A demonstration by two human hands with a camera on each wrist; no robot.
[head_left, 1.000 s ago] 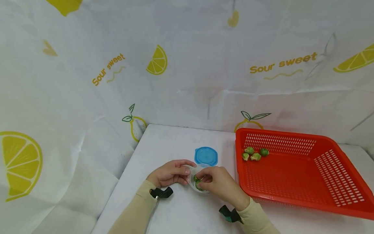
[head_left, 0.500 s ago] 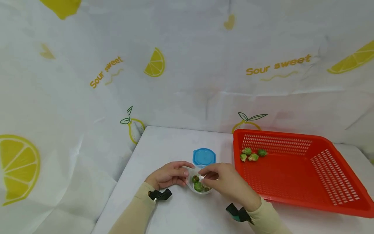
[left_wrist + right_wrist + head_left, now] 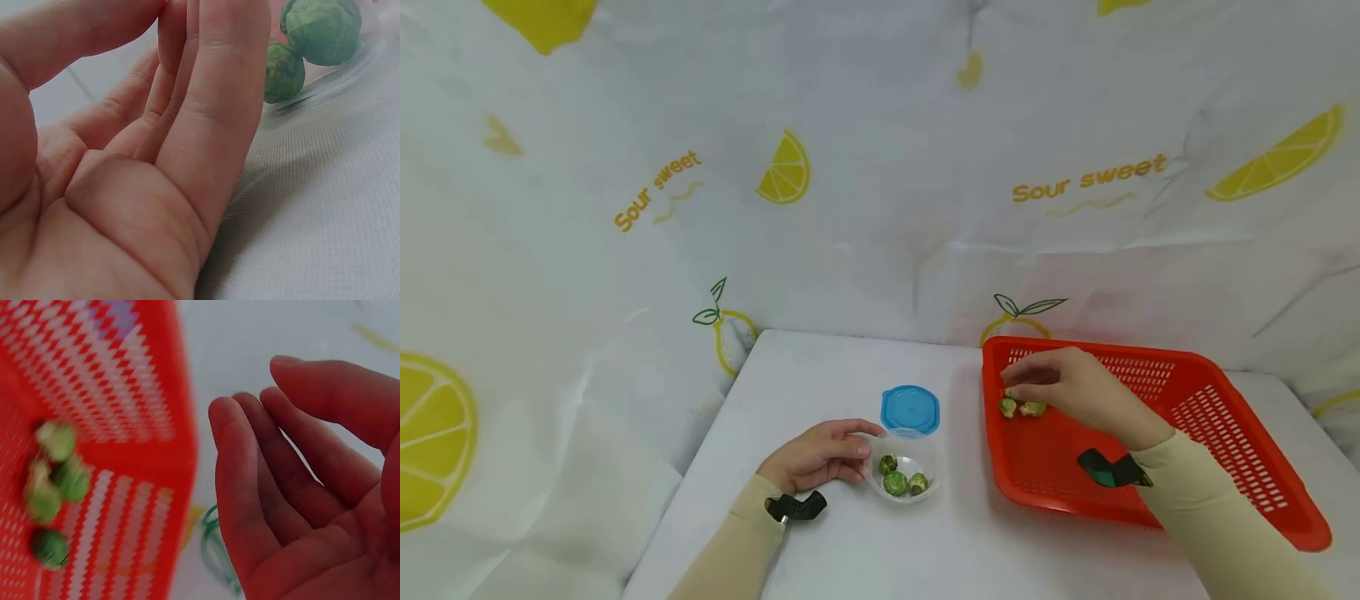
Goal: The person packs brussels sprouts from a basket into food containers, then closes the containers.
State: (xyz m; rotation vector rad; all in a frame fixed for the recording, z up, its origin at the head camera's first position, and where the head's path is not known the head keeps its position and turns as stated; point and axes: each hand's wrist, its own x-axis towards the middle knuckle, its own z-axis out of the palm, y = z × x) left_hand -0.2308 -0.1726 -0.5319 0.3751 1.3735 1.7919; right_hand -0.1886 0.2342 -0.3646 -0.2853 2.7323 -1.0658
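A small clear plastic container (image 3: 929, 463) stands on the table, with three Brussels sprouts (image 3: 896, 483) inside. My left hand (image 3: 818, 455) grips its left side, the thumb at the rim and the index finger reaching behind. Two of those green sprouts (image 3: 322, 31) appear beyond the fingers in the left wrist view. Over the left part of a red plastic basket (image 3: 1037, 467) hovers my right hand (image 3: 1067, 388), fingers loosely bent with nothing held. Below its fingertips lie several more sprouts (image 3: 1032, 409), partly hidden in the head view but visible in the right wrist view (image 3: 59, 442).
A blue lid (image 3: 910, 408) lies flat just behind the container. The basket's slotted walls rise around the sprouts at the table's right. A white sheet printed with lemons (image 3: 865, 167) hangs behind and to the left of the table (image 3: 820, 375).
My right hand has left the container, leaving a sprout among the others there, and moved right over the basket. The left hand keeps its place at the container. The head view shifts slightly.
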